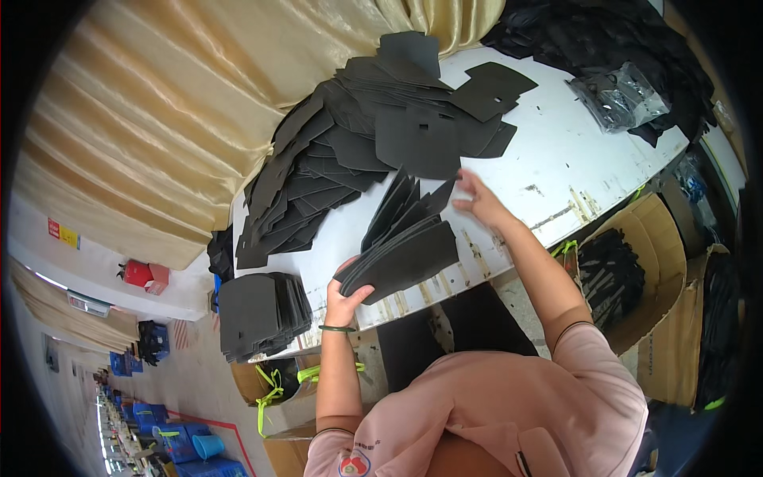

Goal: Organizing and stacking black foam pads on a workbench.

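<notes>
My left hand (350, 290) grips a fanned stack of thin black sheet panels (405, 258) at its lower left corner, the thumb lying across the front panel. The panels stand on edge over the white table, splayed apart at the top. My right hand (481, 203) is at the right end of this stack, fingers apart and slightly blurred, its fingertips close to the corner of a rear panel. Beyond both hands spreads a large loose pile of similar black panels (342, 151), some with a small rectangular hole. A neater stack of black panels (258, 314) lies left of my left hand.
The white table (548, 171) has a worn, taped front edge. A clear plastic bag of dark parts (620, 99) and black fabric (612, 40) lie at the far right. Cardboard boxes (664, 246) stand beside the table. A gold curtain (159, 103) hangs behind.
</notes>
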